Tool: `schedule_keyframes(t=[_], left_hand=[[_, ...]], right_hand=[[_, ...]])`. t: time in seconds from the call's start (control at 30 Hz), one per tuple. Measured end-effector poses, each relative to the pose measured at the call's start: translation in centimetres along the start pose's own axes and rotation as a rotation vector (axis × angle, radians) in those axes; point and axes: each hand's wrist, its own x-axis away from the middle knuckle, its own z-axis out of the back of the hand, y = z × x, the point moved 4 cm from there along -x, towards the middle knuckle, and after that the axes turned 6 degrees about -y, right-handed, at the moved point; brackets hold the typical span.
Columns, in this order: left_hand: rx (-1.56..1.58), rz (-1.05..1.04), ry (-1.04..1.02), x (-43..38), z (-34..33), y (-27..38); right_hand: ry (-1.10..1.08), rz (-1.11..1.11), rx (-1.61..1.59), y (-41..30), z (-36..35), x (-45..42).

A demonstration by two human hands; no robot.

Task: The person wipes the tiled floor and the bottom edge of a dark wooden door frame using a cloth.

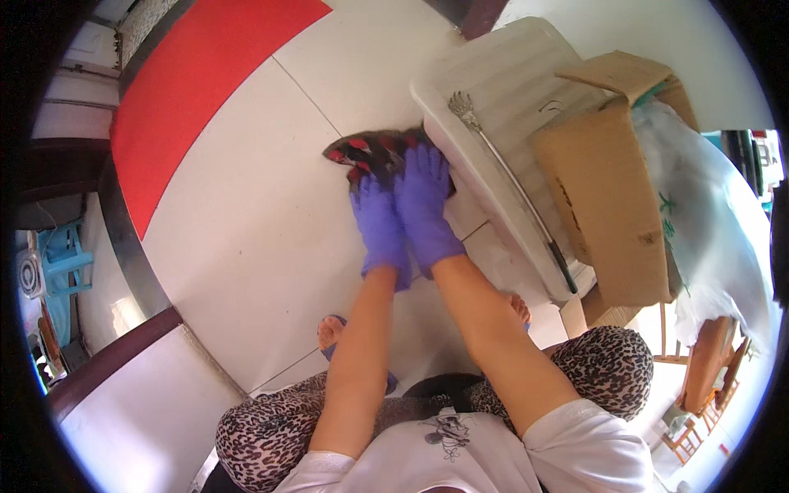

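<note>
A dark cloth [388,151] with red patches lies bunched on the pale floor tiles in front of me. My left hand [377,215], in a purple glove, holds the near left part of it down, the fingertips over its edge. Beside it, my right hand [424,197], in a matching glove, presses on the cloth's right part with the fingers stretched forward. The two hands touch or nearly touch at the thumb side. At its right end, the cloth meets the side of a whitish plastic storage box [441,117]; part of the cloth is hidden under my hands.
On the box's lid lie a metal back scratcher [515,172] with a dark handle and a cardboard box [607,197] with a plastic bag [696,209]. A red mat [203,80] spreads at left. A dark door frame [117,363] and blue stool [68,259] stand farther left.
</note>
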Motion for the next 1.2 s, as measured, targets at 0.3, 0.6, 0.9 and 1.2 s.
schedule_keyframes(t=[0.3, 0.6, 0.9, 1.2], left_hand=[[-0.133, -0.331, -0.086, 10.2, -1.7, 3.6], [0.148, 0.229, -0.215, 22.9, -0.2, -0.6], [-0.198, 0.289, 0.077, 24.9, 5.1, -1.8], [-0.271, 0.088, -0.013, 20.2, 7.0, -4.4]], right_hand=[[0.137, -0.334, 0.111, 5.6, 2.8, 13.9], [-0.101, -0.171, 0.060, 2.5, 2.9, 24.1], [-0.161, 0.159, 0.026, -4.1, 3.3, 23.7], [-0.191, 0.127, -0.043, -7.1, 5.0, 20.6]])
